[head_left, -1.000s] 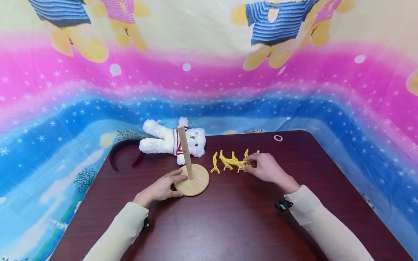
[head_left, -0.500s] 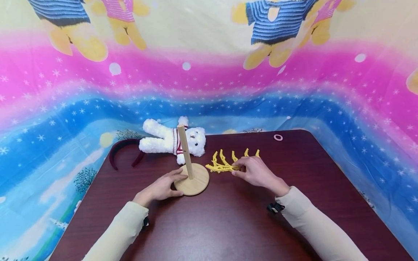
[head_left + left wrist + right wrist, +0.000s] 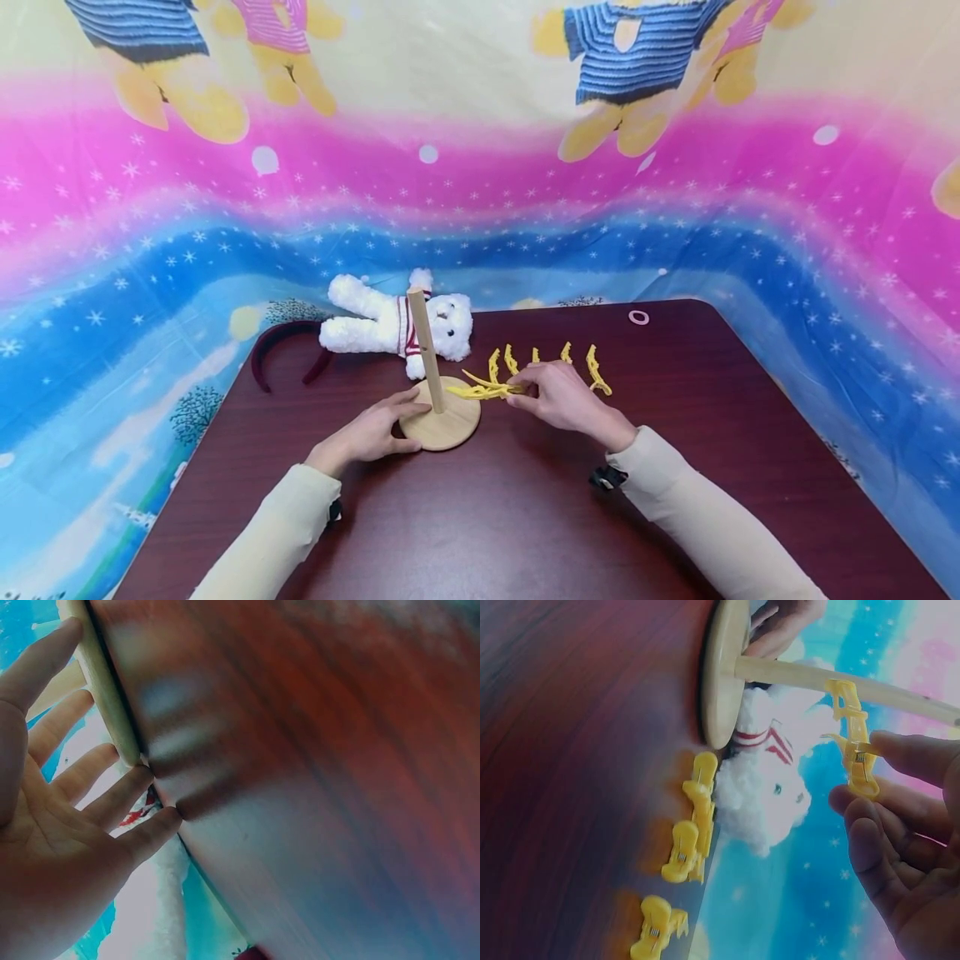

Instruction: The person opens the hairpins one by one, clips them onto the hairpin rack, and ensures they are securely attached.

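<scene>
Clip [image 3: 859, 750], yellow: pinched by right hand [image 3: 564, 402], raised near wooden post [image 3: 426, 350] | Left hand [image 3: 369, 428]: fingers extended, touching post's round base [image 3: 452, 429] | I count 5 more yellow clips [image 3: 536, 355], lined in a row on bench [image 3: 510, 517]

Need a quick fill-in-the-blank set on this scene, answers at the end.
The right hand pinches a ____ clothespin.
The left hand touches the round base of a single-post stand made of ____.
Exactly ____ other clothespins lie on the table.
The teddy bear has ____ fur.

Missing words: yellow; wood; five; white.
</scene>
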Tool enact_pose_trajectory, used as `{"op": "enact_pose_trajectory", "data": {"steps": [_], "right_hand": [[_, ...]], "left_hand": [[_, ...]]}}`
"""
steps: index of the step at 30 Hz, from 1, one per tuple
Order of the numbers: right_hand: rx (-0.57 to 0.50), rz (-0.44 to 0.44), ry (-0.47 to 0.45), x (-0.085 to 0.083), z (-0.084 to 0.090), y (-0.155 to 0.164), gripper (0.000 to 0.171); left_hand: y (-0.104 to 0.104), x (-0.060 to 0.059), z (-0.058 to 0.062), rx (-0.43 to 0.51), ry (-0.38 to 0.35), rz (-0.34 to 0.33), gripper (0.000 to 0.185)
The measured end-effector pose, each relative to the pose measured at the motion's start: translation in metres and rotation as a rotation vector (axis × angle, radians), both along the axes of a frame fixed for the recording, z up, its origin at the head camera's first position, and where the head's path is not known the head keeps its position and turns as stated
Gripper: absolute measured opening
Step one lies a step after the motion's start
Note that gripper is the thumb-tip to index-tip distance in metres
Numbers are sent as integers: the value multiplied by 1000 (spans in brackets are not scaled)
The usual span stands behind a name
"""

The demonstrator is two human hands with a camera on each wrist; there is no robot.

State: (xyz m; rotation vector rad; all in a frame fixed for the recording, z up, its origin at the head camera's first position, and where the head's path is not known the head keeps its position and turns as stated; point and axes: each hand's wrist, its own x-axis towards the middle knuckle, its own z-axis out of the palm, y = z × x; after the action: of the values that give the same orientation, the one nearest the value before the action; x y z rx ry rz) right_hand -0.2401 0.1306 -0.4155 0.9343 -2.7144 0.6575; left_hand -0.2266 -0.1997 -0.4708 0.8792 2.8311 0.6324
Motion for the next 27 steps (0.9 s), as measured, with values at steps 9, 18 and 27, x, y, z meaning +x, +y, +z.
{"op": "enact_pose_trajectory", "data": {"steps": [9, 18, 27], "right_hand": [[1, 25, -6, -2, 1, -18, 20], [-26, 38, 5, -4, 0, -33, 16], [-13, 46, 37, -8, -4, -47, 18]], "left_hand": [[0, 0, 0, -11, -2, -4, 60], [0, 0, 2, -15, -9, -3, 60], [1, 0, 2, -51, -22, 23, 60]]}}
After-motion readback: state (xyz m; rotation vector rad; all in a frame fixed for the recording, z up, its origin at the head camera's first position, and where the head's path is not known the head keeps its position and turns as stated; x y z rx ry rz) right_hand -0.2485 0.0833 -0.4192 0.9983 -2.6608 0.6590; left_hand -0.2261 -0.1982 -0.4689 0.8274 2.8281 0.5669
